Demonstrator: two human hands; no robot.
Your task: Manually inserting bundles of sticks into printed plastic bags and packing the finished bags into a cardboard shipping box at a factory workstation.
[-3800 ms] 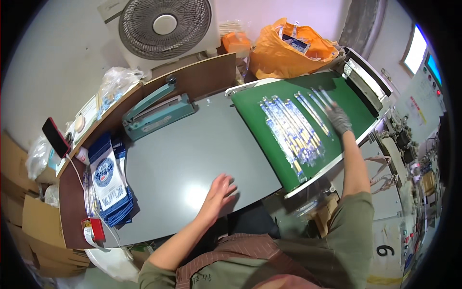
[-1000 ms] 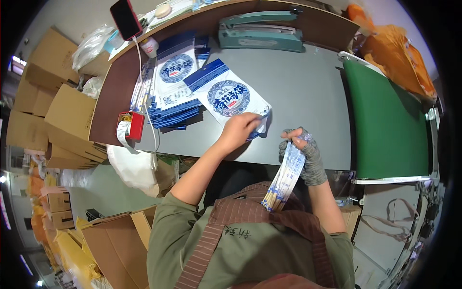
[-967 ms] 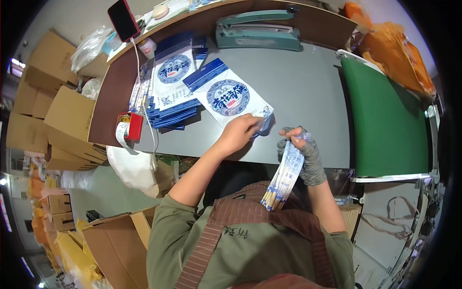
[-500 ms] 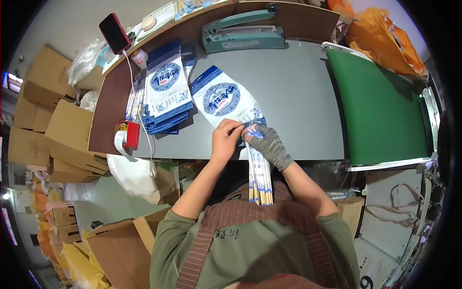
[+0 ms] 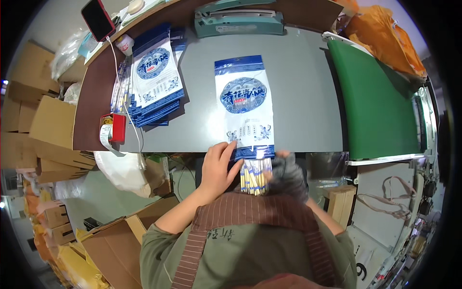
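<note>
A white and blue plastic bag (image 5: 245,123) lies flat on the desk in front of me, its blue lower end at the near edge. From that end stick out several wrapped chopsticks (image 5: 253,178) in blue and white sleeves, their upper part inside the bag. My left hand (image 5: 216,168) is closed on the bag's lower left edge, thumb beneath and fingers above. Beside the chopsticks' right side is my right hand (image 5: 289,177) in a grey fingerless glove. Motion blurs its fingers, so their grip does not show.
A stack of similar bags (image 5: 156,86) lies on the left of the grey desk (image 5: 308,96). Nearby are a red label holder (image 5: 118,129) and a phone (image 5: 97,20) on a white cable. A teal sealer (image 5: 239,23) stands at the back; a green board (image 5: 373,103) is at right.
The bag has straightened and come closer to me. The chopsticks have gone farther into it, so less of them shows. My right hand has moved down to their right side.
</note>
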